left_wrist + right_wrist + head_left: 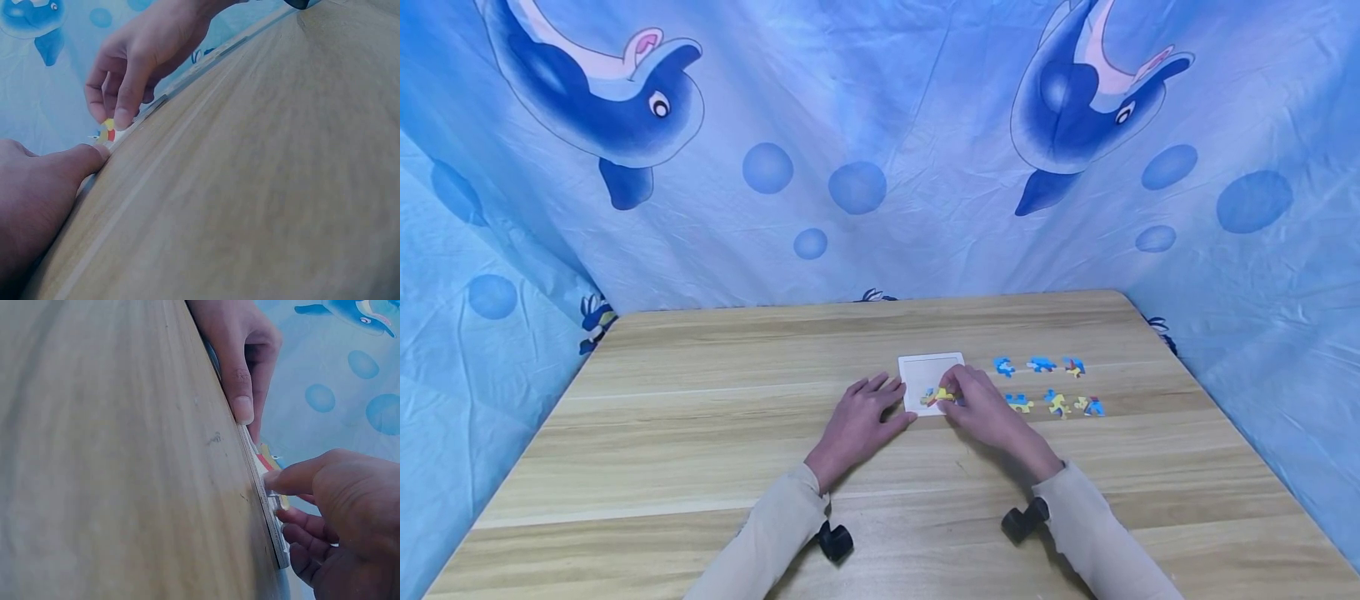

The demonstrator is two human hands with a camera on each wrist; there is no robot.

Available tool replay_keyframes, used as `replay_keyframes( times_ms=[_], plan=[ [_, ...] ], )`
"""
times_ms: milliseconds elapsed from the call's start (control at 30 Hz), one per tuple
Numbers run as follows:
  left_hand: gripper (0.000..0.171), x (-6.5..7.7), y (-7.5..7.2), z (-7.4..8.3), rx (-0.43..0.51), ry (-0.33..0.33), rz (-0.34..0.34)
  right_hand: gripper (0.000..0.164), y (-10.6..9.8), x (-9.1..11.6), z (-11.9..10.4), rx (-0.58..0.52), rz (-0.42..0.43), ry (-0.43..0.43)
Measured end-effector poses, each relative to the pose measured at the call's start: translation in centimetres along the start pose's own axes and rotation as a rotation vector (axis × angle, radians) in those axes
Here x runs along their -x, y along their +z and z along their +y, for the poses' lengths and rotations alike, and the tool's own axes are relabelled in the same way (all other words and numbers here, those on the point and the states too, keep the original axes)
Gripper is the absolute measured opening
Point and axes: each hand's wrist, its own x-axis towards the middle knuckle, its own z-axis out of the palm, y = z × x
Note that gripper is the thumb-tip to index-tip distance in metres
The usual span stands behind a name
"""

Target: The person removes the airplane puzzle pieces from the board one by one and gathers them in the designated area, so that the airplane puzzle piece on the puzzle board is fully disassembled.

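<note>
A flat white puzzle board (925,367) with a raised rim lies on the wooden table. My left hand (865,417) rests at its left side, fingers extended, with the thumb (242,403) touching the near-left corner. Over the lower part of the board, my right hand (985,408) pinches a yellow jigsaw puzzle piece (946,393) between thumb and fingers. Just left of that piece, a coloured puzzle part (927,397) lies in the board, with yellow and red showing. The right fingers partly cover the held piece, so its outline is hidden.
Right of the board, several blue, yellow and red puzzle pieces (1042,364) lie in two loose rows, the nearer row including a yellow-and-blue piece (1057,403). Bare wooden table (700,400) extends to the left. A blue dolphin-print cloth (925,233) hangs behind the table.
</note>
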Motion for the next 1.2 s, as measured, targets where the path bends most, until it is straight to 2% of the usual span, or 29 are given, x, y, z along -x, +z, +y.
replay_keyframes(
  times_ms=[267, 633, 800, 1033, 1200],
  plan=[
    [0.057, 0.0, 0.0, 0.0, 0.001, 0.001, 0.004, 0.013, 0.1, 0.1, 0.4, -0.124, 0.032, -0.042],
    [0.057, 0.0, 0.0, 0.0, -0.002, -0.007, -0.005, 0.011, 0.2, 0.5, 0.5, -0.250, 0.069, -0.009],
    [0.057, 0.0, 0.0, 0.1, 0.000, -0.003, -0.005, 0.011, 0.0, 0.9, 0.8, -0.273, 0.097, -0.014],
    [0.057, 0.0, -0.1, 0.2, -0.003, -0.011, -0.018, 0.011, -0.4, 1.6, 1.1, -0.285, 0.136, 0.022],
    [0.056, 0.0, 0.0, 0.1, -0.019, -0.007, -0.012, 0.010, -0.6, 2.0, 1.4, -0.316, 0.156, 0.003]
  ],
)
